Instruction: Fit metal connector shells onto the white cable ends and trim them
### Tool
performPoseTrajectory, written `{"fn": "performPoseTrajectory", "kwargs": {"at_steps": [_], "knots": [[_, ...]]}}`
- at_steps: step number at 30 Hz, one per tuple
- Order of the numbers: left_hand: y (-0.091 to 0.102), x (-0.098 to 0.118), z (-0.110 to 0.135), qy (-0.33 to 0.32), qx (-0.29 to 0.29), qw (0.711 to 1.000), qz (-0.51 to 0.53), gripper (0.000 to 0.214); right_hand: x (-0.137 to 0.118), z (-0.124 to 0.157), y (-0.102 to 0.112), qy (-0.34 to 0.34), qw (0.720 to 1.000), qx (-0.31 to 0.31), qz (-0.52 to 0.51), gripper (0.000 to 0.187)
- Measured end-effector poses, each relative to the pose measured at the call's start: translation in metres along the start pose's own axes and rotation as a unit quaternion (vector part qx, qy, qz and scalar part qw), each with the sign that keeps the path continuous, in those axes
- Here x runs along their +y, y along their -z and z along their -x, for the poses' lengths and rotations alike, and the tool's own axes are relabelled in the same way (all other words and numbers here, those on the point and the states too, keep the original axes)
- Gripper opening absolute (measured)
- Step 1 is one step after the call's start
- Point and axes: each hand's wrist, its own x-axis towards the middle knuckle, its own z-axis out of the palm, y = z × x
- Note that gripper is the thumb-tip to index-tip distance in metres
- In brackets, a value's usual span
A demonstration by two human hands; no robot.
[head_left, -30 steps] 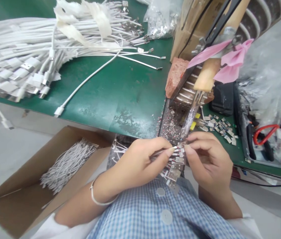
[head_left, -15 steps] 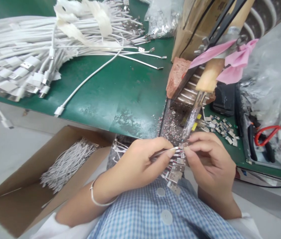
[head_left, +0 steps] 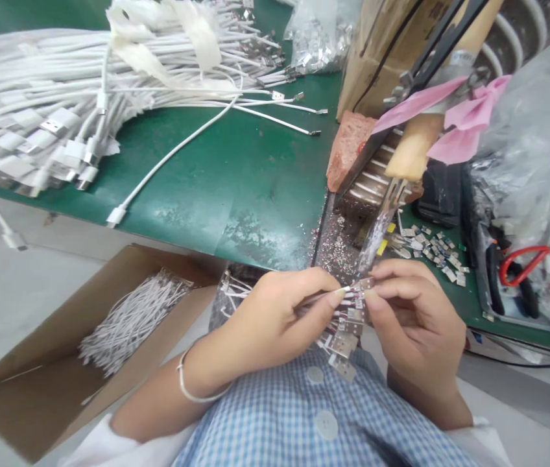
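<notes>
My left hand [head_left: 285, 314] is closed around a bunch of thin white cables [head_left: 239, 292], with one cable end pinched between thumb and forefinger. Metal USB plugs [head_left: 346, 344] fan out from the bunch below its fingertips. My right hand [head_left: 414, 324] is closed, with thumb and fingers pinching a small metal USB plug [head_left: 365, 283] at the tip of that cable. Just above both sets of fingertips, a soldering iron [head_left: 411, 146] with a wooden handle points downward, fixed in place. Whether its tip touches the cable end, I cannot tell.
Taped white cables [head_left: 158, 71] lie across the green table [head_left: 255, 168]. An open cardboard box [head_left: 26, 408] with more cables stands lower left. Loose USB plugs [head_left: 438, 250], red-handled scissors [head_left: 528, 259] and a brick piece [head_left: 347, 146] are around the iron.
My right hand has shifted very slightly to the right, and more of the USB plug shows between its fingertips. The left hand keeps its grip and place.
</notes>
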Motion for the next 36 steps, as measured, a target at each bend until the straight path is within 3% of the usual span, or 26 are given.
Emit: {"fn": "performPoseTrajectory", "kwargs": {"at_steps": [18,25,31,36], "knots": [[0.0,0.002,0.004,0.046,-0.023,0.998,0.027,0.016,0.0,0.006,0.002,-0.001,1.0,-0.013,0.011,0.015],[0.0,0.002,0.006,0.046,-0.028,0.998,0.028,0.014,0.002,0.006,0.003,-0.037,0.997,0.06,-0.008,0.015],[-0.001,0.002,0.005,0.042,-0.023,0.999,0.023,0.014,-0.008,0.013,-0.003,-0.085,0.994,0.068,-0.031,0.012],[-0.002,0.002,0.006,0.048,-0.028,0.998,0.029,0.015,-0.008,0.019,-0.005,-0.114,0.987,0.11,-0.029,0.005]]}}
